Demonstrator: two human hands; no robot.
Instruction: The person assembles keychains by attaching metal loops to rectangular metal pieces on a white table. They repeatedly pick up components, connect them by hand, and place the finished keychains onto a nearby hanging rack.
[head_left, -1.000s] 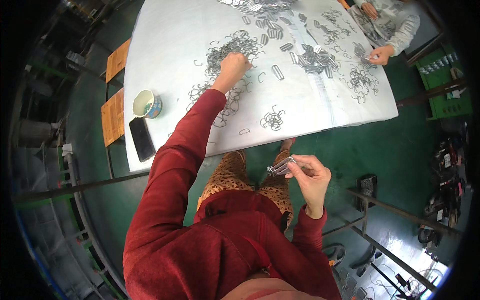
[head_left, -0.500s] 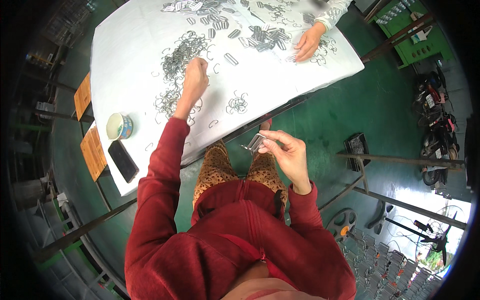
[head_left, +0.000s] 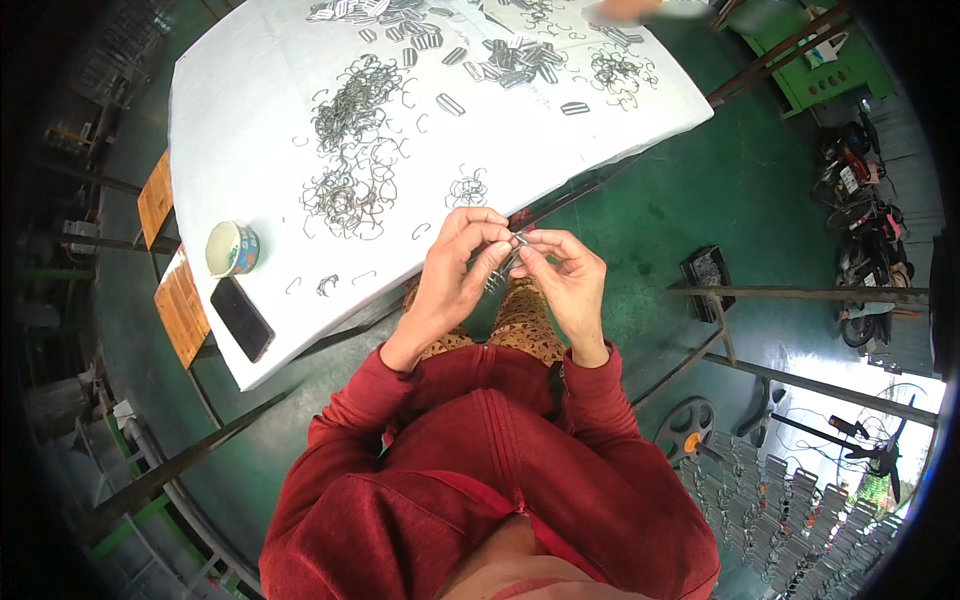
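Note:
Just past the table's near edge, my left hand (head_left: 458, 268) and my right hand (head_left: 570, 285) meet fingertip to fingertip over my lap. My right hand pinches a slotted metal buckle (head_left: 507, 266), mostly covered by fingers. Thumb and forefinger of my left hand close at the buckle's upper end, on what looks like a thin wire hook (head_left: 519, 238); its shape is largely hidden. On the white-covered table (head_left: 540, 180) lie a large heap of wire hooks (head_left: 350, 185) and a smaller cluster of hooks (head_left: 467, 188), the nearest pile to my hands.
Flat slotted buckles (head_left: 515, 65) lie in piles farther back. A paper tub (head_left: 232, 250) and a black phone (head_left: 243, 318) rest at the table's left end. Across the table a co-worker's blurred hand (head_left: 625, 10) shows. A metal bar (head_left: 800, 292) crosses at right.
My left hand has come from the hook heap down to my right hand, and their fingertips now meet at the buckle. The co-worker's hand has moved away, leaving a buckle on the table.

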